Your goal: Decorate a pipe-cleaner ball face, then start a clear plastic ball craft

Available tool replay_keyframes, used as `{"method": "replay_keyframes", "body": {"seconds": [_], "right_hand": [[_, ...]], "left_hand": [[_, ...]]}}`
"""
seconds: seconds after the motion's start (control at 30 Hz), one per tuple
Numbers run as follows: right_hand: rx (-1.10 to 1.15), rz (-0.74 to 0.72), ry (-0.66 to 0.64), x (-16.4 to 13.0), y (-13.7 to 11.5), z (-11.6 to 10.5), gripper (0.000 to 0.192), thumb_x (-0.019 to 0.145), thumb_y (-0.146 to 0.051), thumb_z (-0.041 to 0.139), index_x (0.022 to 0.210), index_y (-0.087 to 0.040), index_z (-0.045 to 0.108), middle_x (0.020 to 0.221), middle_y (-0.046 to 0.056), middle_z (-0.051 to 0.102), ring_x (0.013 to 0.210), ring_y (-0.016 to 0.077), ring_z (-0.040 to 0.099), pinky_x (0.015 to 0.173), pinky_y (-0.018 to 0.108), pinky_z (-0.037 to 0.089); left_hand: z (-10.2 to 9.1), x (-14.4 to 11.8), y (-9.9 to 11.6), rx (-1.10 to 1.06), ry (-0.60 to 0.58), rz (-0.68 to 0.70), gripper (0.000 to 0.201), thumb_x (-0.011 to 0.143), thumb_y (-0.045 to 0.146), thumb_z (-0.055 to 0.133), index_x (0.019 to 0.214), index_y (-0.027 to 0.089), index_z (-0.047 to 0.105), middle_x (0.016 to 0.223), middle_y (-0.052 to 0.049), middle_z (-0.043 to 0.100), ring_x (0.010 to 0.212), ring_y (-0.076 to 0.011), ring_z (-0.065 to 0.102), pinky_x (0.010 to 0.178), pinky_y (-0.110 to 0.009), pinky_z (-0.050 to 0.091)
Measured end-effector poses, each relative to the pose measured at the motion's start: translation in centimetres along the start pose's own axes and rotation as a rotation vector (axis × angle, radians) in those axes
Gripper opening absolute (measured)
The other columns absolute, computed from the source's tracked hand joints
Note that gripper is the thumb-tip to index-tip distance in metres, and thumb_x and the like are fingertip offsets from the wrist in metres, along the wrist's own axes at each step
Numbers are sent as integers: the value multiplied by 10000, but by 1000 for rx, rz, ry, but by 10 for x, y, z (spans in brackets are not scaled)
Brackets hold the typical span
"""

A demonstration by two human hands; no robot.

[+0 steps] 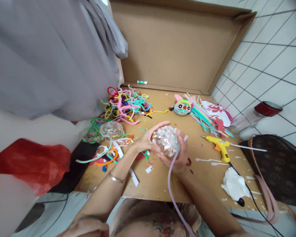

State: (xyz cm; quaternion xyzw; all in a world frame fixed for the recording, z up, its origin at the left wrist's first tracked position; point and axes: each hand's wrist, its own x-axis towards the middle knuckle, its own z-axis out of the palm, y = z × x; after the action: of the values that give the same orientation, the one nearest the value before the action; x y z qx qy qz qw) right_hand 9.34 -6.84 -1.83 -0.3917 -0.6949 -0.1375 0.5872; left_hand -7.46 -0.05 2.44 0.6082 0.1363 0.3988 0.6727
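Observation:
Between my two hands sits a clear faceted plastic ball point(165, 141) with pale coloured specks showing in it. My left hand point(148, 140) curves around its left side, thumb low and fingers along the top. Cupping the right side and underside is my right hand point(181, 156). A long lavender pipe cleaner point(171, 184) runs from my right fingers down past the table edge; its short end sticks up beside the ball. Two more clear balls, one of them point(111, 128) plainly seen, lie left among loose pipe cleaners point(107, 156).
A tangled pile of coloured pipe cleaners point(125, 103) lies at the back left. Farther right are a decorated animal-faced ball point(183, 107), straight pipe cleaners point(202, 117), a yellow glue gun point(218, 144), crumpled tissue point(235, 184), a brown bag point(278, 168) and a red-lidded bottle point(251, 115).

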Motion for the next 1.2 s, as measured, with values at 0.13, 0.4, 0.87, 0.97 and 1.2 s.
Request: {"method": "replay_keyframes", "body": {"seconds": [0.13,0.4,0.87,0.97,1.2], "right_hand": [[-1,5,-9,0,-1,1,943,819,-553,705,1574,-230,240,1433,187,539,1302,372,589,1044,604,542],[66,91,-73,-2,0,1,965,811,-511,745,1584,-236,239,1457,190,513,1357,366,545,1089,582,508],[51,154,-53,-4,-2,1,948,797,-659,680,1547,-219,304,1374,190,552,1273,372,602,1027,579,552],[69,158,-46,-3,-2,1,936,798,-635,690,1547,-222,308,1381,187,540,1278,370,593,1028,582,548],[137,169,-81,-2,0,1,961,802,-609,700,1564,-210,271,1431,191,497,1331,374,539,1083,573,499]], "left_hand": [[-8,-1,0,-44,-55,-21,1039,469,432,974,1415,249,585,1549,-141,487,1432,-396,440,1148,-440,399],[-8,3,-21,-193,-1,-92,1109,404,396,992,1420,247,573,1504,-154,532,1375,-380,516,1093,-415,452],[-2,3,-18,-101,35,-64,1066,375,411,986,1354,211,614,1263,-118,668,1163,-325,639,989,-363,491],[0,4,-18,-124,27,-73,1068,401,407,979,1379,218,592,1335,-128,633,1207,-333,622,1014,-374,484],[7,3,-22,-184,96,-65,992,416,376,959,1336,218,623,1318,-120,654,1148,-315,654,955,-343,518]]}}
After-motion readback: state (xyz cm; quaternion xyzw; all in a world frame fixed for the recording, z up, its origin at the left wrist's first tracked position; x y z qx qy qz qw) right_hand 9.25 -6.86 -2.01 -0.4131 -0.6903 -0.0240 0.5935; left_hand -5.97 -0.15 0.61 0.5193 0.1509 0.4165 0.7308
